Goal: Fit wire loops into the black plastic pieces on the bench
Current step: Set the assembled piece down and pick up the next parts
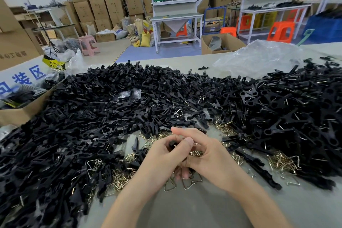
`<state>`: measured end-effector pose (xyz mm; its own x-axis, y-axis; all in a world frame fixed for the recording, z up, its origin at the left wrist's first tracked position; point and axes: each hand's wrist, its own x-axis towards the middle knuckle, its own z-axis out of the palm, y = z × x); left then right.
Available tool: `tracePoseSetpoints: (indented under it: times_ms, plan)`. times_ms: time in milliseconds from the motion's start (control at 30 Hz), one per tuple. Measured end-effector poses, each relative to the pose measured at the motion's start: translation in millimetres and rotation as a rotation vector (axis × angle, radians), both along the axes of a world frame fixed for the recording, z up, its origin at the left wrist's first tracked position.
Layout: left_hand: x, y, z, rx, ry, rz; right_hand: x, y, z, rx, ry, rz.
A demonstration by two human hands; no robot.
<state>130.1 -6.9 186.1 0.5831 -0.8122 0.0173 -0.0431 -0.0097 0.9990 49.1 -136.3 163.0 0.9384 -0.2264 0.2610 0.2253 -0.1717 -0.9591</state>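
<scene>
holding position above the bench (203, 209), the left hand (159, 155) and right hand (212, 155) meet at centre. the left hand's fingers (186, 142) are curled together and clamped on a small black plastic piece (173, 143). the right hand's fingers (178, 130) are curled close against the left hand; what they clamp cannot be told. loose wire loops (192, 181) lie on the bench directly beneath both hands and to either side. a heap of black plastic pieces (111, 107) spans the bench behind the hands, from left edge to right. a cardboard box (22, 113) sits at far left, and a clear plastic bag (259, 59) lies at the far right.
</scene>
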Motion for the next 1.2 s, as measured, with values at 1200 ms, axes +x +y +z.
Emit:
tracePoseSetpoints:
  times_ms: [1200]
  plan:
    - [81.5, -10.8, -8.9, 0.911, -0.817, 0.481, -7.4, -26.1, 3.7, 0.356, 0.015, -0.335]
